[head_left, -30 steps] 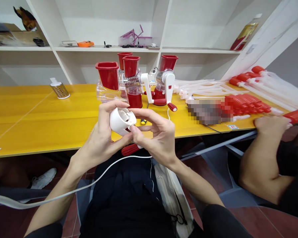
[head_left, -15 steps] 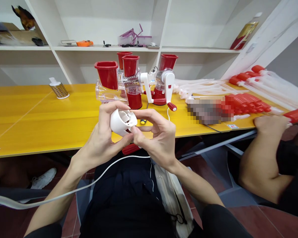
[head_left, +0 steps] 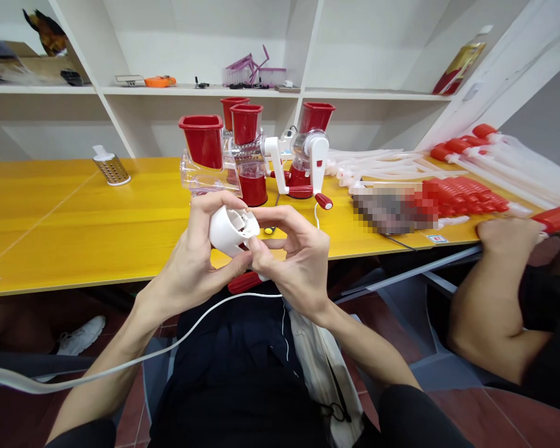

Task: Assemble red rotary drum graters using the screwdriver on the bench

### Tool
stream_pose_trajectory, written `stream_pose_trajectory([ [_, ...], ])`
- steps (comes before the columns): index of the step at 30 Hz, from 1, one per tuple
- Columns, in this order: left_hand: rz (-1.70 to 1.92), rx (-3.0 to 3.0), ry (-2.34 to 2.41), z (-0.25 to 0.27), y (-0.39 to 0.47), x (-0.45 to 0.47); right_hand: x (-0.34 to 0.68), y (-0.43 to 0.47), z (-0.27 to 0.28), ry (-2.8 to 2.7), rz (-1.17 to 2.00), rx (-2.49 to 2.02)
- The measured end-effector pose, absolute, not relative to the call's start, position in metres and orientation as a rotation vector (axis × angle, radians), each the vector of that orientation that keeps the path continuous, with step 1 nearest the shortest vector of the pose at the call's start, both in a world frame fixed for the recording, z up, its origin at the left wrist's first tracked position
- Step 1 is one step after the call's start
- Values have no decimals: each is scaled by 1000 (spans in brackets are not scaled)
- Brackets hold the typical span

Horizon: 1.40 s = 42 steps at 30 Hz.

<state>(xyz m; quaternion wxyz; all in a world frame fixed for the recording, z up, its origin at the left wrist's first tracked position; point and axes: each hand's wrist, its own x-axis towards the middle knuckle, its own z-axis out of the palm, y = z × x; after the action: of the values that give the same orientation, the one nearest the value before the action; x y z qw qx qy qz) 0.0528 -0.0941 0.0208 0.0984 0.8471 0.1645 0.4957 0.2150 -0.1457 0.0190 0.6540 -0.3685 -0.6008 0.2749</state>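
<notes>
Between both hands, over the table's front edge, is a white crank handle [head_left: 224, 234] with its hollow end facing up. A red grip [head_left: 245, 282] shows below the fingers. My left hand [head_left: 193, 255] clasps the rounded white end from the left, thumb underneath. My right hand [head_left: 296, 255] pinches the open rim on the right with thumb and forefinger. Beyond the hands stand hand-cranked rotary graters with red hoppers, one with a fitted white crank [head_left: 318, 155] and a nearer clear-bodied grater [head_left: 201, 143].
A perforated metal grater drum [head_left: 112, 169] stands at the left of the yellow table [head_left: 65, 224]. Red-ended clear tubes [head_left: 457, 149] lie at the right. A co-worker's hand [head_left: 508, 239] grips a red item there. A white cable [head_left: 168, 348] crosses before me.
The crank handle has shifted very slightly to the right in my hands. Both grips stay much the same, and the table things have not moved.
</notes>
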Motion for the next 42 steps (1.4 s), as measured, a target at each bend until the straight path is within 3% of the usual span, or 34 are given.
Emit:
stream_pose_trajectory([
  [6, 1549, 2549, 329, 21, -90, 54, 215, -144, 18, -1368, 609, -822],
  [42, 1460, 2540, 488, 9, -76, 56, 218, -134, 21, -1313, 762, -886],
])
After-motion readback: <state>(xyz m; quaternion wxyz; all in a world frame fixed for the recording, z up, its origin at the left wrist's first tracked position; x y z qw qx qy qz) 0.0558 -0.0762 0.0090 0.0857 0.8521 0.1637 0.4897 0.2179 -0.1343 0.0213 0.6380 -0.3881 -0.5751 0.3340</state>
